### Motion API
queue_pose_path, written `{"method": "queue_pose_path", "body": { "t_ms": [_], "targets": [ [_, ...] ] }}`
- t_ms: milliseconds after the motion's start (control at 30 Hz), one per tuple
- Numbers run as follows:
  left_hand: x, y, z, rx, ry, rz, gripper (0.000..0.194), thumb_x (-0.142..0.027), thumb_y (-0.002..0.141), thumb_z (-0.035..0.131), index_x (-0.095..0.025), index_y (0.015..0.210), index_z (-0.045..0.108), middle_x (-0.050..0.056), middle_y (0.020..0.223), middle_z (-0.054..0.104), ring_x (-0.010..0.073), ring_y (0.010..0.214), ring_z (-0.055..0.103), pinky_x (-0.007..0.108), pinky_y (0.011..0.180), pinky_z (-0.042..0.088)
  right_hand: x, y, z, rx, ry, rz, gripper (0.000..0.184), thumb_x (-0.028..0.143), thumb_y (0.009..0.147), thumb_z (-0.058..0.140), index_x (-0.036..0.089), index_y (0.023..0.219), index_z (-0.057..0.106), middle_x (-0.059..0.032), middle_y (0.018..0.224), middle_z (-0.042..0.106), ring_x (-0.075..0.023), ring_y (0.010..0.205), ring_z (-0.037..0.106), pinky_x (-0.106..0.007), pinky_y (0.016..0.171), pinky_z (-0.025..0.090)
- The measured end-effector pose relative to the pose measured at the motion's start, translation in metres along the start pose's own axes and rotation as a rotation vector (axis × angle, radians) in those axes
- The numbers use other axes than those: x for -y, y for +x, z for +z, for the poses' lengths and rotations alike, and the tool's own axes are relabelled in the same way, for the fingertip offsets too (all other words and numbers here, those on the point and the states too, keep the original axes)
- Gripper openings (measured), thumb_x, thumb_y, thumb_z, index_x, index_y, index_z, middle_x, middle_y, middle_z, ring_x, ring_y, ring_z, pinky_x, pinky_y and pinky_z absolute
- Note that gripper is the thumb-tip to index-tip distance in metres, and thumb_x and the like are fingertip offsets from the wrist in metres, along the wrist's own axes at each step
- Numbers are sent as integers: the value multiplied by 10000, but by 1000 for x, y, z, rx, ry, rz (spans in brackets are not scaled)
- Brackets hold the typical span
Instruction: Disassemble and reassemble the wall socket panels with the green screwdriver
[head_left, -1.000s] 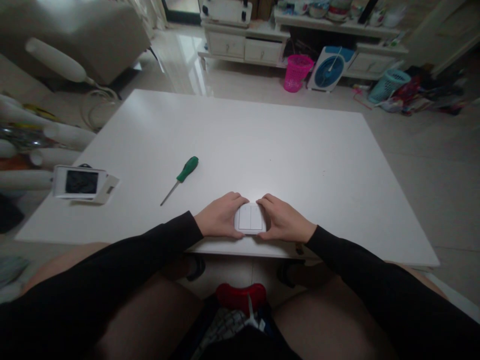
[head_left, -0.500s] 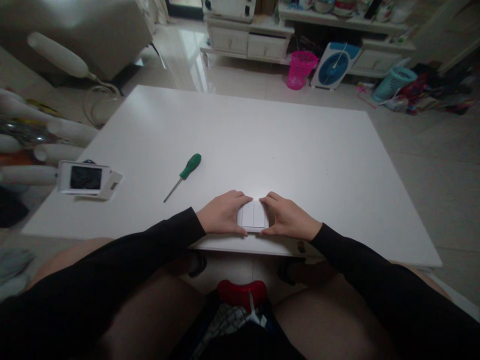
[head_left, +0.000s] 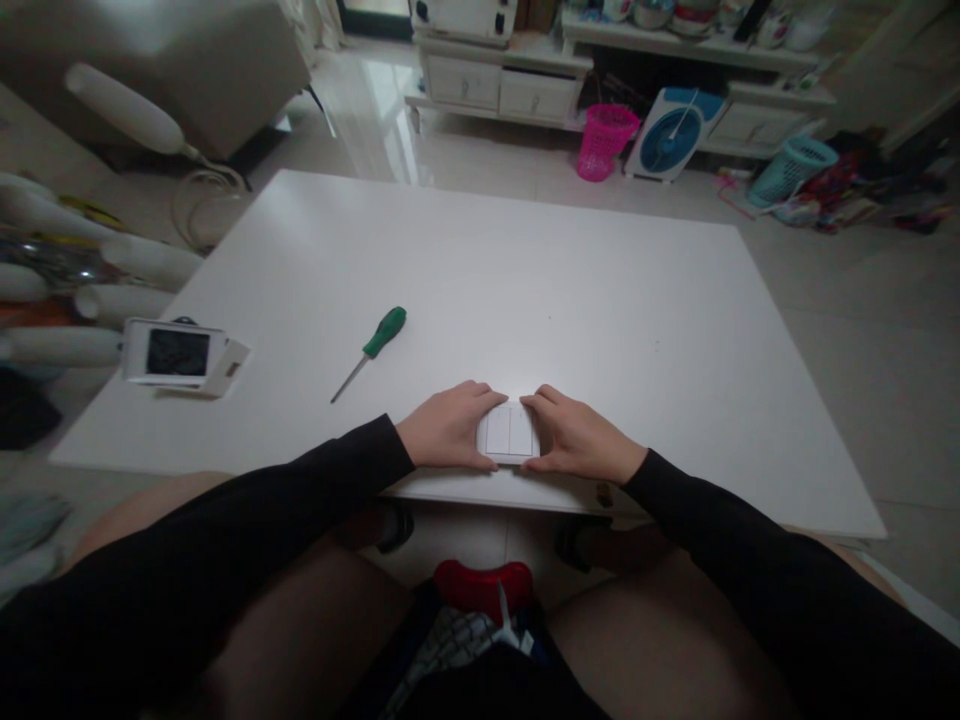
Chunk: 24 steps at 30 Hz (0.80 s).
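A white two-panel wall switch (head_left: 510, 432) is at the near edge of the white table (head_left: 487, 260). My left hand (head_left: 455, 425) grips its left side, thumb at the near edge and fingers at the far edge. On the right side my right hand (head_left: 576, 433) clasps it in the same way. Its two flat panels face up, and its underside is hidden. Up and to the left of my hands lies a screwdriver (head_left: 371, 350) with a green handle, its tip pointing toward the near left.
At the table's left edge lies an open white box (head_left: 177, 354) with a dark panel. Beyond the table stand a pink basket (head_left: 602, 142), a blue and white fan (head_left: 673, 135), a teal basket (head_left: 793, 170) and a white cabinet (head_left: 499, 92).
The whole view has shifted slightly, so everything appears a little farther right. Both hands keep their hold on the wall switch, and nothing on the table has visibly moved.
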<state>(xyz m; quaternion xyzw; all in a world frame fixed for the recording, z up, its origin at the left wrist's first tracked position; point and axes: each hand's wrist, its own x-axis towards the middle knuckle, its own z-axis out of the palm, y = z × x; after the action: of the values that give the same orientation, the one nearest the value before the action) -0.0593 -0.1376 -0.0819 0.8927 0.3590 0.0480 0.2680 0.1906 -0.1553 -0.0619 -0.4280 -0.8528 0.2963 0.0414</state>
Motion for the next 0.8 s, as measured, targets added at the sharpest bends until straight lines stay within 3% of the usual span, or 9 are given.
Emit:
{"method": "queue_pose_path", "body": {
  "t_ms": [300,500,800],
  "targets": [
    [1,-5,-1,19,8,35,941,-425,712,846,-81,1472,412,195,1316,596,347,1205,578,451,1033,487,-2,-7,4,-38,4,-86,922,348,761,842,141,1522,365,-223,1435,528,-370,1235,622,-526,1025,563],
    [2,-6,-3,34,-32,26,738,-400,736,830,-118,1324,484,159,1263,608,321,1160,602,423,983,493,0,-8,3,-51,-1,-126,827,323,783,802,159,1494,415,-204,1380,585,-373,1260,588,-558,1034,539],
    [0,-6,-4,16,-67,11,709,-360,730,823,-155,1308,468,144,1253,612,313,1135,619,417,953,491,5,-9,-1,-39,0,-120,738,301,809,780,170,1448,433,-190,1351,583,-350,1224,593,-531,1012,543]
  ]
}}
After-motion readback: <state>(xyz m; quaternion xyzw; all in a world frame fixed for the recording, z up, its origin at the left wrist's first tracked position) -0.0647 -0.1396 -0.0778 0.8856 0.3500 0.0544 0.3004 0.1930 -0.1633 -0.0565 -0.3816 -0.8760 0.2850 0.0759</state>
